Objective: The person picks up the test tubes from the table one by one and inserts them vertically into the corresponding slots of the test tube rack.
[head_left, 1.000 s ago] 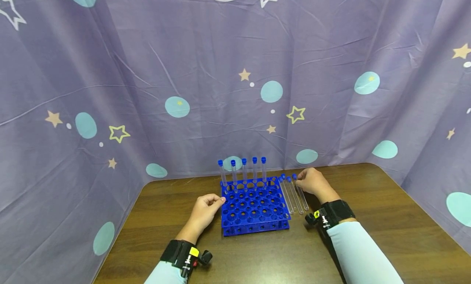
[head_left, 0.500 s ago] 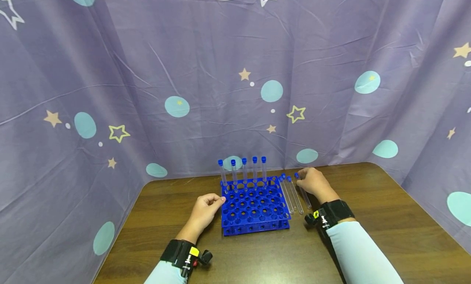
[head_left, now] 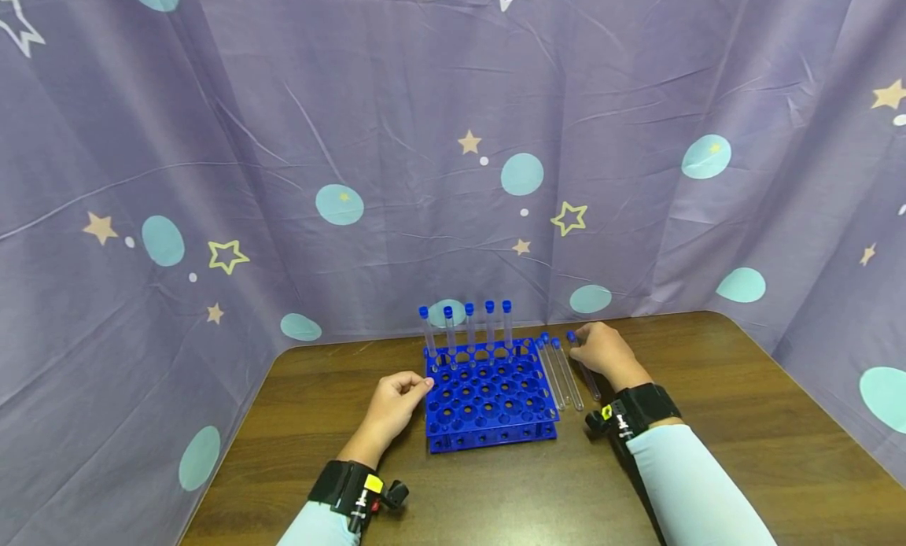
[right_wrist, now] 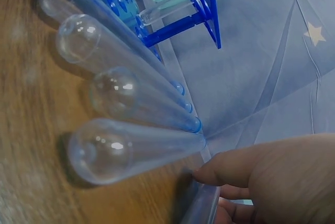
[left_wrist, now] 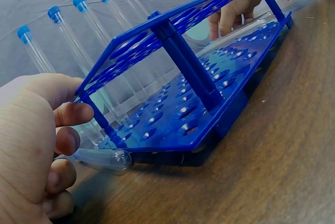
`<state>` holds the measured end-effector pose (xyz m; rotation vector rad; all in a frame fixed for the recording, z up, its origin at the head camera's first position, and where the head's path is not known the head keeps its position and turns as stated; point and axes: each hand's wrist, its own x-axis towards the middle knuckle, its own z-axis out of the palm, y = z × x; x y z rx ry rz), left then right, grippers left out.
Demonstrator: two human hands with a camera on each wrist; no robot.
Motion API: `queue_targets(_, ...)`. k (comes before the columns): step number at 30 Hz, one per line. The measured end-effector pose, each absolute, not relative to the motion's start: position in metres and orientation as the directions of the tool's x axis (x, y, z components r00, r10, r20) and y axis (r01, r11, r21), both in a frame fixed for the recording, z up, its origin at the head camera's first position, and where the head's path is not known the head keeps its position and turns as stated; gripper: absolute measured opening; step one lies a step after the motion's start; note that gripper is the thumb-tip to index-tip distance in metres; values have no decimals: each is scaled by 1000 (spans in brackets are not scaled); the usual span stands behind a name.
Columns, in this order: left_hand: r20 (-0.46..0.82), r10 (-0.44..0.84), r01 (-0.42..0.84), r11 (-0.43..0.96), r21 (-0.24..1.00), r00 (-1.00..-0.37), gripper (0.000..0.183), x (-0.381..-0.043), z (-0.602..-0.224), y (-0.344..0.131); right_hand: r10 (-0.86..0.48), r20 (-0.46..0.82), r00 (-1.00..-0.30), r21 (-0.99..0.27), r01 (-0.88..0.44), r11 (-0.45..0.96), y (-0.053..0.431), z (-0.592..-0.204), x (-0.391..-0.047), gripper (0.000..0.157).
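Observation:
A blue test tube rack [head_left: 488,396] stands mid-table, with several blue-capped tubes [head_left: 470,326] upright in its back row. My left hand [head_left: 392,404] pinches the rack's left edge between thumb and forefinger, other fingers curled below. In the left wrist view, a clear rounded tube end [left_wrist: 118,158] shows by those fingers; the rest of it is hidden. At the rack's right, my right hand [head_left: 605,353] is at the capped end of a lying test tube [head_left: 590,382]. In the right wrist view a clear tube [right_wrist: 201,205] runs between thumb and fingers.
Several capped tubes [head_left: 565,377] lie side by side along the rack's right edge, rounded ends toward me. Wooden tabletop [head_left: 495,499] extends in front. A purple patterned curtain [head_left: 425,121] hangs directly behind the table.
The tube by my right hand has shifted slightly to the right, opening a gap from the other lying tubes. My left hand and the rack have stayed in place.

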<state>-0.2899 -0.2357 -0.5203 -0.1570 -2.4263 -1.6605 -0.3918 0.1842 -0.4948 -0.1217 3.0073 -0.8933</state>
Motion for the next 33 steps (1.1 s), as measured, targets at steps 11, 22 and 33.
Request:
queue_targets(11, 219, -15, 197, 381, 904, -976, 22, -289, -520, -237, -69, 33, -997, -517, -76, 853, 183, -495, -390, 50)
queue_targets(22, 226, -14, 205, 361, 910, -974, 21, -291, -520, -236, -27, 119, -993, -621, -95, 778, 185, -483, -389, 46)
queue_targets(33, 223, -22, 199, 378, 904, -974, 22, -290, -520, -235, 24, 341, -940, -713, -242, 658, 172, -465, -386, 44)
